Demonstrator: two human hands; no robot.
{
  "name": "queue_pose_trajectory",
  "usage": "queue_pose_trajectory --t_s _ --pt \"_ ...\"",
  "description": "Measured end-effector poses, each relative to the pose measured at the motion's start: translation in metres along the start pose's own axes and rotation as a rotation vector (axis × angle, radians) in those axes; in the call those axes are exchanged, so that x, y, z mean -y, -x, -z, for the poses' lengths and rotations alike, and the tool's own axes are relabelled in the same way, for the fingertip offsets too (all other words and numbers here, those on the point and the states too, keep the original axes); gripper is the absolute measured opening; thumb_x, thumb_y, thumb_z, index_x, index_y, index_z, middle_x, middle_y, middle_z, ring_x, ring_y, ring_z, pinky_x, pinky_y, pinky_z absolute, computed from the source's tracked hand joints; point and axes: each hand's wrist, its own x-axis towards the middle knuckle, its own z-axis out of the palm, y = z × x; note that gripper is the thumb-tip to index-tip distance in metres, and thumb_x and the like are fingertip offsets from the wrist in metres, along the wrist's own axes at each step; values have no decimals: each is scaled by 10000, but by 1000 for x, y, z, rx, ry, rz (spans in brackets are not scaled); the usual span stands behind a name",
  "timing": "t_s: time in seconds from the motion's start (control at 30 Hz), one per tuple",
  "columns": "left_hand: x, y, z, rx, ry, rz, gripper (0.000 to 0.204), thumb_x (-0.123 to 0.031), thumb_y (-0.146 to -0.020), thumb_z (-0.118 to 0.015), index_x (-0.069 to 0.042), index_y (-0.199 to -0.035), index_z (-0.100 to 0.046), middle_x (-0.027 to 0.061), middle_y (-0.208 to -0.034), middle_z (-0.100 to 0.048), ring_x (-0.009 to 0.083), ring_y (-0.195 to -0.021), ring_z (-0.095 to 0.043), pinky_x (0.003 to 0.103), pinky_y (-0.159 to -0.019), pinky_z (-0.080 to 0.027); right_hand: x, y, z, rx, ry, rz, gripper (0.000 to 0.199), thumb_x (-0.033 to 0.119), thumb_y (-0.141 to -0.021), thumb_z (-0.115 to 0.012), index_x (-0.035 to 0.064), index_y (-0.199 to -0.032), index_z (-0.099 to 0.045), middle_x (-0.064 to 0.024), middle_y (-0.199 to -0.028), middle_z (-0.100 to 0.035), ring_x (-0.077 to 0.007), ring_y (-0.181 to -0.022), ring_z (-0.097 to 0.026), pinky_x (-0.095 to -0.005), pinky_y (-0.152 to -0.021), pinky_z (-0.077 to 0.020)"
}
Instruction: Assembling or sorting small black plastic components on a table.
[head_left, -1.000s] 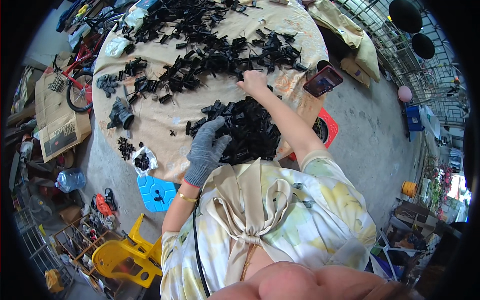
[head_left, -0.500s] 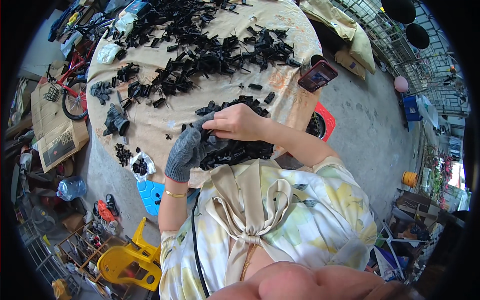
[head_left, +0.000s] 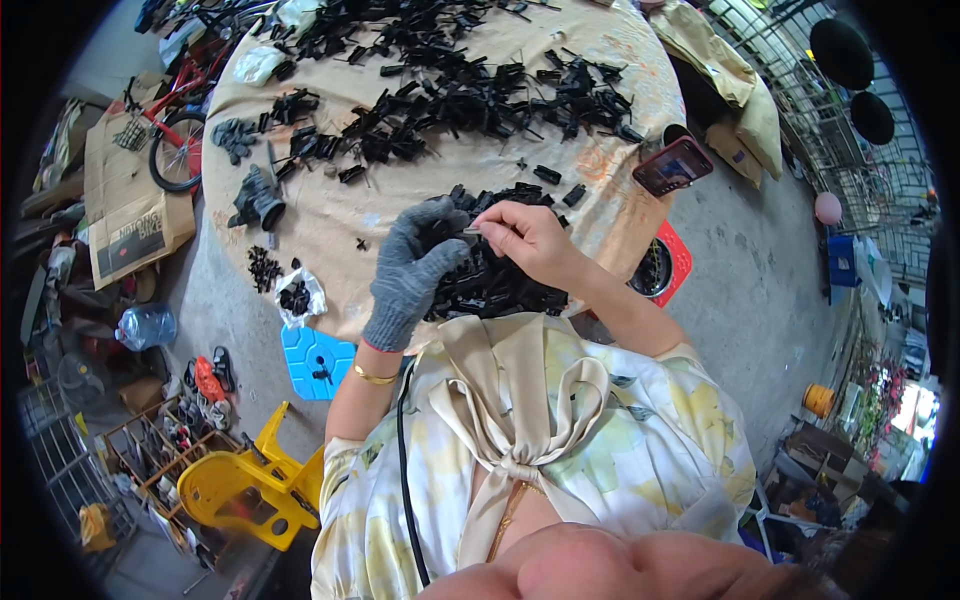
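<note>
My left hand [head_left: 412, 265], in a grey knitted glove, curls its fingers and thumb round what looks like a black plastic part, hard to tell from the dark heap behind. Bare, my right hand [head_left: 530, 240] meets it at the fingertips, thumb and forefinger pinched together. A small pale sliver shows at that pinch, too small to name. Under and behind both hands lies a near heap of black plastic parts [head_left: 500, 290]. Farther off, a larger spread of black parts with thin stems [head_left: 450, 100] covers much of the cloth-covered round table [head_left: 330, 215].
Grey gloves [head_left: 258, 200] lie at the table's left, near a white bag of small black pieces [head_left: 299, 298]. A phone [head_left: 672, 166] stands at the right edge. Around the table are a blue stool [head_left: 315, 362], a red stool [head_left: 675, 262] and a yellow plastic chair [head_left: 235, 500].
My gloved left hand has turned and opened out from under the right hand. My right hand has drawn back slightly to a fingertip pinch. The whole view has shifted a little.
</note>
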Motion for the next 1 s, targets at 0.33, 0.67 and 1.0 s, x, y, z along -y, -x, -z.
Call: queue_pose_trajectory --t_s 0.33,0.67,1.0 --pt "-3 13 -5 -72 -377 -161 349 28 -751 -647 -8 -1073 -516 83 -1028 -585 138 -919 -562 263 -822 -464 3 2 -19 51 -178 -77 144 91 -871 -527 -18 -877 -621 11 -634 -557 -40 -570 -500 -191 -522 -403" --pt "5 12 -11 -103 -783 -224 467 -6 -724 -672 -43 -1154 -493 88 -942 -615 163 -809 -605 282 -736 -487 -10 3 -13 17 -213 -219 149 126 -825 -604 -13 -877 -612 22 -636 -533 -29 -565 -467 -191 -503 -379" --pt "0 12 -12 4 -923 -372 592 14 -690 -655 -34 -1234 -425 125 -1101 -552 238 -1003 -541 344 -860 -441 -5 -1 -8 -155 232 347 169 111 -698 -712 14 -808 -630 -52 -687 -574 -98 -569 -536 -222 -515 -415"
